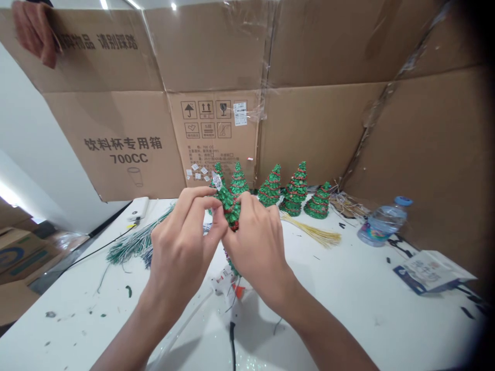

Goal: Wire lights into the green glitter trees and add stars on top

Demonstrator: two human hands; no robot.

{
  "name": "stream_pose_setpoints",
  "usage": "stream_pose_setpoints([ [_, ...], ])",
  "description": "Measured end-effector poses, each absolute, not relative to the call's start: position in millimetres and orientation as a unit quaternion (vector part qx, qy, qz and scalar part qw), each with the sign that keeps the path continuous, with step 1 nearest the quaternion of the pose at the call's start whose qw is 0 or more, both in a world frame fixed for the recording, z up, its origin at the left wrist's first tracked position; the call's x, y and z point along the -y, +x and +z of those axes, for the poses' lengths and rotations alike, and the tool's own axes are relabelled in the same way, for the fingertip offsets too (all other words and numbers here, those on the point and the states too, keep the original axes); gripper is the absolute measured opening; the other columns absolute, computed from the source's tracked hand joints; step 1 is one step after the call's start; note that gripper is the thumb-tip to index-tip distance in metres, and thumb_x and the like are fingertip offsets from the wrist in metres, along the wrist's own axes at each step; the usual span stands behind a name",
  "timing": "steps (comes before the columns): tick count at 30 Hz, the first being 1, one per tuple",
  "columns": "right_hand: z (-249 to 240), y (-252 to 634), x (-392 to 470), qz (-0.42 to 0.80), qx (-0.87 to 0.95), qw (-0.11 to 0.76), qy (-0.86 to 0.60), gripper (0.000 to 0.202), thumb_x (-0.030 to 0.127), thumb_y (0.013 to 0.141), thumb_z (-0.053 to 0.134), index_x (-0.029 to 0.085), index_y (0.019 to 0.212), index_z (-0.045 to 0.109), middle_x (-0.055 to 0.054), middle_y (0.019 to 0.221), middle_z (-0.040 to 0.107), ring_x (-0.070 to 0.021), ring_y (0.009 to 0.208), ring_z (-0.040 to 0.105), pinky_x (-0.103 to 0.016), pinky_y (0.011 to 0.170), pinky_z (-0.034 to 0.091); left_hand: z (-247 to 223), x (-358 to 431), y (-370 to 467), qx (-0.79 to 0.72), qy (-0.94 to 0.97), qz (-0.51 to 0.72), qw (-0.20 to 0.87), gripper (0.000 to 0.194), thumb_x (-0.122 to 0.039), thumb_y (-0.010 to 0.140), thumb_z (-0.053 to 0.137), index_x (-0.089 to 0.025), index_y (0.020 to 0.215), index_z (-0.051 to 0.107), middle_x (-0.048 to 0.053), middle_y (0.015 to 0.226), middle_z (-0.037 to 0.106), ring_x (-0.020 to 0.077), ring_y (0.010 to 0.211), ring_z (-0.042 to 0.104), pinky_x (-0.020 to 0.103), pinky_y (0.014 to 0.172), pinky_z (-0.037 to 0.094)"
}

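A small green Christmas tree [227, 202] with red garland and a clear topper is held up over the white table. My right hand [257, 239] is closed around its right side and lower part. My left hand [187, 232] is closed, thumb and forefinger pinched together against the tree's left side; whatever is between those fingertips is too small to make out. Below the hands lies a white glue gun [224, 282] with an orange trigger and a black cord [232, 342]. Part of another green decorated piece shows beneath my right hand, mostly hidden.
Several finished-looking green trees [297, 189] stand along the cardboard wall [320, 123]. Green wires [141, 237] lie left, yellow wires [315, 232] right. A water bottle [382, 221] and a paper packet [431, 272] are at right. Another person's hand [36, 33] rests over the cardboard, top left.
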State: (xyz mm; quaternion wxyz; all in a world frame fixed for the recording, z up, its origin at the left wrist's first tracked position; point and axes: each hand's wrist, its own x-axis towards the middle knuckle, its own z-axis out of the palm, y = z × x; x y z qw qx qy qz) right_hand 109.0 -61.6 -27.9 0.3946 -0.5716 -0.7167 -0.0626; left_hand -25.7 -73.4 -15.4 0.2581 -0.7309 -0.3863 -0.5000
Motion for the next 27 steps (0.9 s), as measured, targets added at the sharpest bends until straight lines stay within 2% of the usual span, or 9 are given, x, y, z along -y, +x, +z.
stream_pose_setpoints([
  [6,-24.7,109.9,63.7,-0.065,0.715,0.41,-0.563,0.032,0.049,0.111,0.045,0.021,0.1,0.058,-0.012,0.102,0.078,-0.0323,0.094,0.071,-0.044,0.087,0.038,-13.4,76.7,-24.1,0.379,-0.706,-0.546,0.246,0.011,-0.007,0.092,0.077,-0.017,0.097,0.073,0.006,0.102,0.081,0.0188,0.09,0.078,0.032,0.077,0.057],
  [13,-25.1,107.9,66.4,-0.064,0.721,0.41,-0.555,0.033,0.048,0.111,0.044,0.02,0.102,0.059,-0.012,0.103,0.077,-0.033,0.096,0.07,-0.045,0.087,0.039,-14.0,84.5,-26.6,0.389,-0.695,-0.544,0.264,0.014,-0.009,0.09,0.082,-0.02,0.097,0.076,0.0,0.096,0.084,0.0163,0.081,0.076,0.032,0.068,0.053],
  [21,-27.0,108.9,63.5,-0.058,0.725,0.398,-0.558,0.026,0.043,0.109,0.047,0.02,0.102,0.059,-0.01,0.098,0.075,-0.0324,0.093,0.07,-0.043,0.084,0.038,-11.7,79.4,-30.9,0.374,-0.729,-0.495,0.289,0.01,-0.007,0.094,0.076,-0.015,0.098,0.071,0.003,0.098,0.082,0.0151,0.079,0.076,0.03,0.064,0.05],
  [27,-28.7,109.1,61.0,-0.036,0.735,0.376,-0.562,0.022,0.038,0.107,0.049,0.02,0.1,0.059,-0.01,0.097,0.076,-0.0314,0.093,0.07,-0.042,0.084,0.039,-12.6,77.0,-31.5,0.383,-0.742,-0.469,0.289,0.007,-0.009,0.098,0.073,-0.015,0.098,0.07,0.003,0.098,0.08,0.0144,0.078,0.076,0.029,0.062,0.048],
])
